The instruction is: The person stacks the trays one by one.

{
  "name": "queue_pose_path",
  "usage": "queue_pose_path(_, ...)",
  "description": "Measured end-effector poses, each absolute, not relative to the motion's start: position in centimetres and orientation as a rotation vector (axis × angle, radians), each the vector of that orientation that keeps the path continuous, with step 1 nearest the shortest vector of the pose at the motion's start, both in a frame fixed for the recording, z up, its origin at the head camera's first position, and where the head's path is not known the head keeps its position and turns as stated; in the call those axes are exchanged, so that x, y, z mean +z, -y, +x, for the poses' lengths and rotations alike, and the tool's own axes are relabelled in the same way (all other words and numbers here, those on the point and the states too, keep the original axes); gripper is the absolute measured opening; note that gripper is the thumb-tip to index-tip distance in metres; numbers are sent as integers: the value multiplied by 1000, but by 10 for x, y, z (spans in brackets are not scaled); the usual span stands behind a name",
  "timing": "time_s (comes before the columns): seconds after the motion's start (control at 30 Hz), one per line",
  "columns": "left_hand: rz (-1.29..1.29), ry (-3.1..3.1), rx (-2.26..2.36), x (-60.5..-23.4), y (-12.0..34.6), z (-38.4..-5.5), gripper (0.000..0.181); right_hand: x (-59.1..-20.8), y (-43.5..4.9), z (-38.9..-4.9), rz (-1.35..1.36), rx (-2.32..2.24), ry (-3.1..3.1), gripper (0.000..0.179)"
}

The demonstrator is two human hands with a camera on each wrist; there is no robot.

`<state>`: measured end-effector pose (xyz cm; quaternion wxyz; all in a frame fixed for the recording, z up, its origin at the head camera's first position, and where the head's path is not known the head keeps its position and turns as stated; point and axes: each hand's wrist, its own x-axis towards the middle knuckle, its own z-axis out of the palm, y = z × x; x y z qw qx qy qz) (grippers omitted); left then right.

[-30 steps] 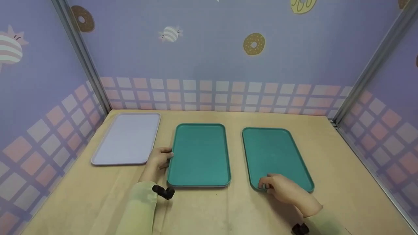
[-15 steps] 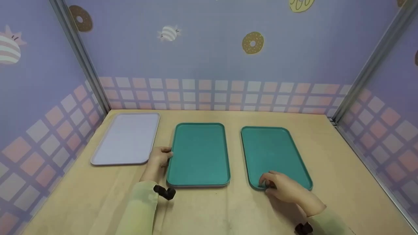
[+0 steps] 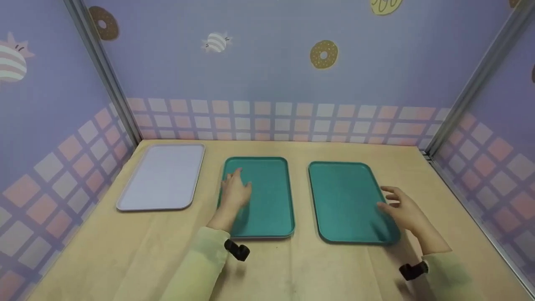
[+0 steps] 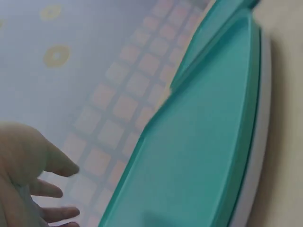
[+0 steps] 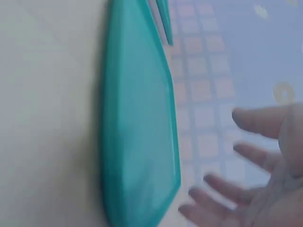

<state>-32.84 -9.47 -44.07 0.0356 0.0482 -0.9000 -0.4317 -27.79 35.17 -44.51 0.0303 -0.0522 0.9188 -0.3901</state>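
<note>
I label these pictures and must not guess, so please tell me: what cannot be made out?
Head view: part of the left edge of the middle green tray, behind the left hand.
Left wrist view: whatever the pale rim under that tray belongs to, since the tray covers the rest.
Right wrist view: the right hand in full; it is blurred and cut off by the right edge.

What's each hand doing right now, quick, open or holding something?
Left hand: open, holding nothing, above the middle green tray.
Right hand: open, holding nothing, at the right edge of the rightmost green tray.
</note>
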Motion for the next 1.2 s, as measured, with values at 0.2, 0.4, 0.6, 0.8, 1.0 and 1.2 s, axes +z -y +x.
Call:
queue_pose_path(0.2,-96,2699,-1663,-434,36,-321,51,-437,-378,-294,149,-1280,-2617,75)
queue_pose_path(0.4,-93,2567,-2393,-441,-9,-318,51,-438,-387,-311,244,-1320,-2469,76)
queue_pose_path(0.6,52,2455,-2695,-457,-35,-327,55,-445,-388,-325,284,-1437,-2289,74)
queue_pose_path(0.8,221,2412,-2785,-466,-48,-334,63,-450,-389,-332,343,-1451,-2244,72)
queue_pose_path(1.0,360,2309,-2846,-468,-52,-335,63,-453,-390,-335,389,-1423,-2265,67)
queue_pose_path(1.2,304,2332,-2812,-472,-53,-335,54,-456,-390,-336,383,-1428,-2239,63)
